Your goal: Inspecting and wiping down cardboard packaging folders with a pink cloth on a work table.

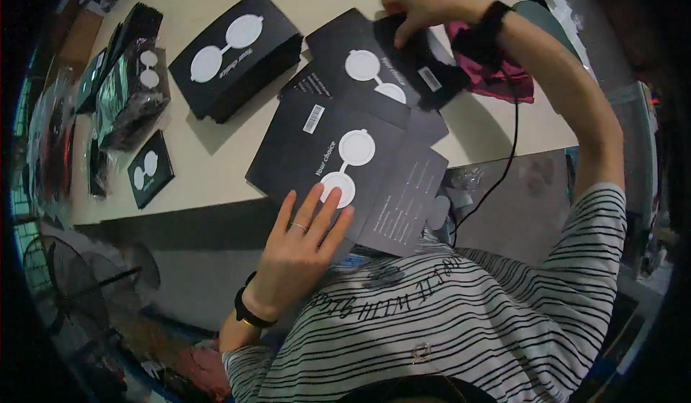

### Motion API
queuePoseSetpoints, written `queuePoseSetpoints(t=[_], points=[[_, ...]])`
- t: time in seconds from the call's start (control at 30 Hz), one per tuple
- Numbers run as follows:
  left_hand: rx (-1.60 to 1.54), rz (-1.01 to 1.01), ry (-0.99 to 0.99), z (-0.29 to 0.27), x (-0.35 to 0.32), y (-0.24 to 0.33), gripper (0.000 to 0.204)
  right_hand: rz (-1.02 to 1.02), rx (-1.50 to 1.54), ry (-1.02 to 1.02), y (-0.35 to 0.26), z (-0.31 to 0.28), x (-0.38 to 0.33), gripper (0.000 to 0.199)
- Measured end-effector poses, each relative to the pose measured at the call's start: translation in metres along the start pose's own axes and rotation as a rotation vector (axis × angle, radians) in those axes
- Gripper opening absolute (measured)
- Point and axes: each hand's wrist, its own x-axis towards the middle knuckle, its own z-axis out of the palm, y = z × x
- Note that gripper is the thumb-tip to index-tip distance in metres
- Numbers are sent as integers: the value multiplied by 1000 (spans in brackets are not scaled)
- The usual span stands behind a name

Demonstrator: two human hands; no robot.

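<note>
Pressing black card sleeve (345,162) flat, lower centre.
Left hand (302,248) fingers spread, holding nothing; right hand (421,3) (arm stretched, top centre) pinching black pouch (425,61).

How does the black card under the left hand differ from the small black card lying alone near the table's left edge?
The card under the left hand is large, unfolded flat and hangs over the table's near edge; the small card lies wholly on the table. The large card shows a white barcode label and a text panel; the small one shows neither. The left hand presses the large card; nothing touches the small one. Both are black with two linked white circles.
</note>
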Motion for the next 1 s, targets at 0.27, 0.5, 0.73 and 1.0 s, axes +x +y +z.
queuePoseSetpoints(t=[0.27, 0.5, 0.73, 1.0], points=[[-37, 44, -21, 13, 8, -10, 50, 94, 566, 568, 40, -39, -111, 24], [-174, 24, 33, 21, 51, -12, 75, 295, 1152, 760, 70, 6, -201, 39], [-177, 107, 552, 30, 42, -12, 54, 147, 1310, 245, -40, 95, -157, 25], [-278, 105, 320, 53, 45, -19, 44, 180, -152, 467, 14, 96, -150, 47]])
